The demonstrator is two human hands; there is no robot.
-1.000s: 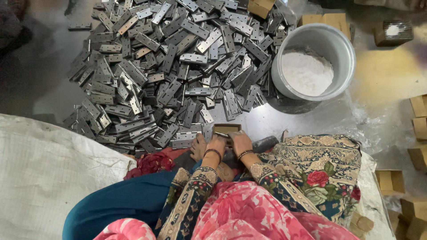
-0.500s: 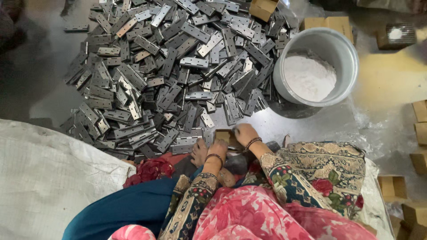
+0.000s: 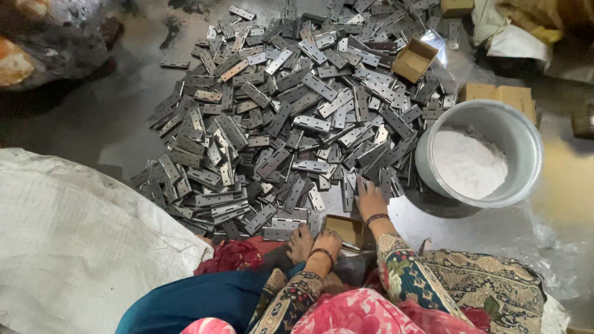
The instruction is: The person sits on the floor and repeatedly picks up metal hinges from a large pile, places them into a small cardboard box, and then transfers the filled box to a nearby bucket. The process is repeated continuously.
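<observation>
A big heap of grey metal hinges [image 3: 291,117] covers the floor in front of me. My right hand [image 3: 370,199] lies stretched out, palm down, on the hinges at the near edge of the heap, fingers apart. My left hand [image 3: 328,242] is closed on the rim of a small open cardboard box [image 3: 348,229] that stands on the floor close to my knees. A bare foot [image 3: 301,242] rests just left of that hand. Both wrists wear dark bangles.
A grey bucket [image 3: 523,139] with white powder in it stands at the right, beside the heap. Small cardboard boxes [image 3: 414,59] lie at the far side and the far right. A white woven sack [image 3: 74,241] covers the floor at the left.
My right hand has left the small box and reached forward onto the near edge of the hinge heap. My left hand has stayed at the box.
</observation>
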